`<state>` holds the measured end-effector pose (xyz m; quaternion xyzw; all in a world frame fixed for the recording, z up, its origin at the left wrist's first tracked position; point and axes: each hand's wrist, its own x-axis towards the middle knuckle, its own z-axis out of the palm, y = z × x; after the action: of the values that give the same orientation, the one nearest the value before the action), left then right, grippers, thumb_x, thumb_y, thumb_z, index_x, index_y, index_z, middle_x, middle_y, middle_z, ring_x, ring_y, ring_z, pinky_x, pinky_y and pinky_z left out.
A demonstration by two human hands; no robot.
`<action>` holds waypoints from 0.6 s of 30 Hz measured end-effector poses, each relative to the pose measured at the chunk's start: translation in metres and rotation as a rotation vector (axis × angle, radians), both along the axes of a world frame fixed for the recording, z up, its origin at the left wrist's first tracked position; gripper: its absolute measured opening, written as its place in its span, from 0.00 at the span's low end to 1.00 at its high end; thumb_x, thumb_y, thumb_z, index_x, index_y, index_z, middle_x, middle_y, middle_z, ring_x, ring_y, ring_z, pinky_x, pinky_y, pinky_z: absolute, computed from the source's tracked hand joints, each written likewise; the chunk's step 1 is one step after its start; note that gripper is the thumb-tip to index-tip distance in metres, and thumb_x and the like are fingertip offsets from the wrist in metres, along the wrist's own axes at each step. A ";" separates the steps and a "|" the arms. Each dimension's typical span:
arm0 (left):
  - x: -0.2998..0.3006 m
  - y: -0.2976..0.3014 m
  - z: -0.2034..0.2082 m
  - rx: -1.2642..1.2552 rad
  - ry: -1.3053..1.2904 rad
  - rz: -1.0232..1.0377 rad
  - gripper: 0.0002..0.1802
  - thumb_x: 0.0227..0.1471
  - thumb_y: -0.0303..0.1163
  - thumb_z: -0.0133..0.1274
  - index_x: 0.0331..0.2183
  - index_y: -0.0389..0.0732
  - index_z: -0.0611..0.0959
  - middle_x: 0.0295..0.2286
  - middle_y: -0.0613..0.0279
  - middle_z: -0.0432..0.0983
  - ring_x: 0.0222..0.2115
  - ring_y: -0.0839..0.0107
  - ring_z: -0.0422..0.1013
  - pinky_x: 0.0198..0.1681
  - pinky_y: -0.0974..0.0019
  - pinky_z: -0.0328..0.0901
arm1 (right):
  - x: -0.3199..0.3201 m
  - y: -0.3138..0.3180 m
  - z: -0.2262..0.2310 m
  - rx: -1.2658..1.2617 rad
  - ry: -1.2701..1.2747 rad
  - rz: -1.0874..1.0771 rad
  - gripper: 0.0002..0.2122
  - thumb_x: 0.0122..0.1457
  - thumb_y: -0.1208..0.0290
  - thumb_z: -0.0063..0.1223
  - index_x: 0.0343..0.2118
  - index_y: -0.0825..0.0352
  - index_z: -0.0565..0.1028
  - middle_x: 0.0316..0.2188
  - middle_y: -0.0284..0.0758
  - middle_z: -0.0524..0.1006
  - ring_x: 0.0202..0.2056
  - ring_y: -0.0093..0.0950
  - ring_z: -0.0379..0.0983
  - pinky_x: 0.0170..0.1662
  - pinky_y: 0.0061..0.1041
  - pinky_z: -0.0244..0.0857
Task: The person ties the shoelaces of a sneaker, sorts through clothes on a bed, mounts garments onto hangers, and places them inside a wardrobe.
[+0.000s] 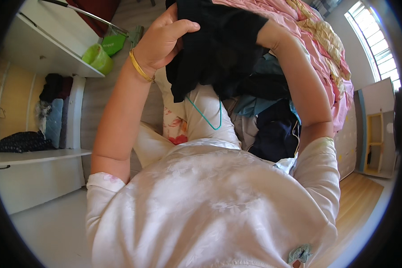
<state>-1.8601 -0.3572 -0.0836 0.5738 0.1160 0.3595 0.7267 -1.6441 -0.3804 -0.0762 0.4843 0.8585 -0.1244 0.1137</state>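
A black garment (219, 49) is held up in front of me between both hands, its lower edge hanging over my lap. My left hand (167, 38), with a yellow band at the wrist, is closed on its left side; the thumb lies to the front and the other fingers are partly covered. At the garment's right end, my right hand (270, 36) grips the cloth, most of its fingers hidden by the fabric. Below the hem, a teal clothes hanger (215, 128) shows in part over my cream trousers. The garment hides its upper part.
Dark and blue clothes (272, 129) lie heaped to the right of my legs. Beyond them is pink bedding (330, 67). An open white cabinet (40, 156) with dark items stands at left, near a green bin (97, 59) and a green dustpan (113, 43).
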 end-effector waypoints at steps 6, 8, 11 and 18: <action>0.003 0.016 -0.032 0.005 0.164 0.074 0.22 0.45 0.24 0.45 0.46 0.37 0.67 0.37 0.61 0.70 0.36 0.72 0.69 0.42 0.68 0.66 | 0.017 -0.014 -0.006 -0.047 -0.029 0.068 0.13 0.48 0.74 0.48 0.38 0.69 0.73 0.37 0.41 0.74 0.38 0.27 0.70 0.40 0.22 0.63; -0.002 0.012 -0.036 -0.141 0.181 0.096 0.22 0.45 0.24 0.45 0.46 0.37 0.67 0.36 0.61 0.70 0.36 0.72 0.69 0.42 0.68 0.66 | 0.028 -0.027 0.000 -0.052 0.099 0.109 0.11 0.48 0.75 0.47 0.36 0.70 0.73 0.35 0.40 0.74 0.36 0.26 0.71 0.38 0.21 0.63; -0.005 0.018 -0.042 -0.189 0.131 0.140 0.19 0.46 0.23 0.46 0.44 0.37 0.67 0.35 0.62 0.70 0.36 0.72 0.69 0.41 0.68 0.66 | 0.027 -0.044 0.011 0.203 0.546 -0.047 0.08 0.49 0.76 0.47 0.32 0.72 0.73 0.31 0.39 0.74 0.34 0.26 0.72 0.36 0.21 0.64; 0.014 0.022 -0.029 -0.356 -0.281 0.069 0.08 0.49 0.22 0.45 0.35 0.37 0.74 0.32 0.59 0.73 0.34 0.68 0.70 0.41 0.67 0.65 | -0.070 -0.070 -0.108 0.239 1.048 -0.583 0.27 0.48 0.63 0.57 0.48 0.74 0.64 0.41 0.45 0.69 0.42 0.29 0.67 0.43 0.25 0.63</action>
<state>-1.8460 -0.3351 -0.1126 0.3763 0.0947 0.4344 0.8129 -1.7144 -0.4504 -0.1842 0.5832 0.6402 -0.2749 -0.4176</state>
